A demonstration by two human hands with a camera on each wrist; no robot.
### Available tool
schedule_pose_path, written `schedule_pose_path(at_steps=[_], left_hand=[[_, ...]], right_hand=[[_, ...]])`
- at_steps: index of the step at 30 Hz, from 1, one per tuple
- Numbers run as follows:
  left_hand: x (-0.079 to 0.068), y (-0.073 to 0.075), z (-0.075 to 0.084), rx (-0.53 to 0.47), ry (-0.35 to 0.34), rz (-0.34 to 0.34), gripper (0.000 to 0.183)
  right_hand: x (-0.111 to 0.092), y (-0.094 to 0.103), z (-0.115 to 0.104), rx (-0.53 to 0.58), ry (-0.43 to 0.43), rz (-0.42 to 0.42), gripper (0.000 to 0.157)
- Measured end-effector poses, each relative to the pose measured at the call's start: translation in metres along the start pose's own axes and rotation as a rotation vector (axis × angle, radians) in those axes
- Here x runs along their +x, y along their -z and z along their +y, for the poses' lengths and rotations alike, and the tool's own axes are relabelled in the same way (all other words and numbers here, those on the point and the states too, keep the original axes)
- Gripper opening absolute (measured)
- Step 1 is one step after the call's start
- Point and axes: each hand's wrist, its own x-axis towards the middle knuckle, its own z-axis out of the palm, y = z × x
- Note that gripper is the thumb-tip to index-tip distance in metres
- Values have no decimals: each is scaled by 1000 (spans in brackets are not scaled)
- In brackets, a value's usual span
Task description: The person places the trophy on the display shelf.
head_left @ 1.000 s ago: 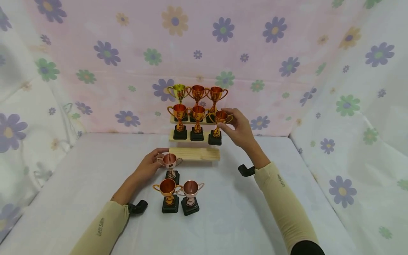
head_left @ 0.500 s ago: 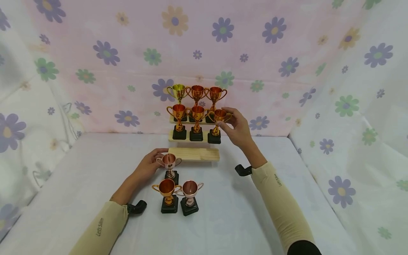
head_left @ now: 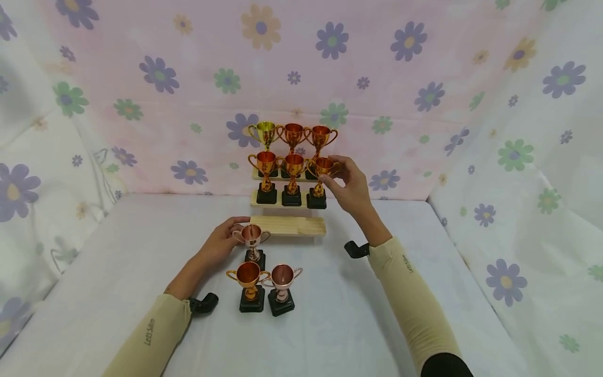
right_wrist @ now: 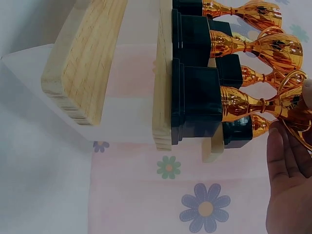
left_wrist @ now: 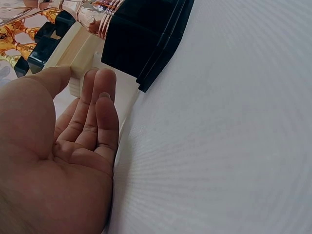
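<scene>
My right hand (head_left: 353,188) pinches the cup of a small gold trophy (head_left: 319,189) at the right end of the middle step of a wooden tiered stand. In the right wrist view, this trophy's black base (right_wrist: 197,102) sits against the step, and the thumb and fingers are at its cup and handle. My left hand (head_left: 220,243) holds the left end of the stand's lowest board (head_left: 287,226), the thumb and fingertips at its end in the left wrist view. A rose-gold trophy (head_left: 253,241) stands just beside that hand, partly overlapping it.
Two gold trophies (head_left: 266,163) (head_left: 293,165) share the middle step. Behind them, the top step holds a yellow-gold trophy (head_left: 265,132) and two orange-gold ones (head_left: 293,134). Nearer on the white table (head_left: 330,324) stand a gold trophy (head_left: 248,277) and a rose-gold one (head_left: 282,280).
The trophy in my right hand has shifted slightly back and left, its base now in line with the others on the middle step. My left hand has kept its place.
</scene>
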Motion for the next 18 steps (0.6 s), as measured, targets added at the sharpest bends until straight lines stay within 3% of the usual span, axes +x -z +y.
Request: schedule_pose_path(at_steps=[18], left_hand=[[1, 2, -1, 37, 9, 6, 55]], right_hand=[[4, -5, 7, 61, -15, 15, 49]])
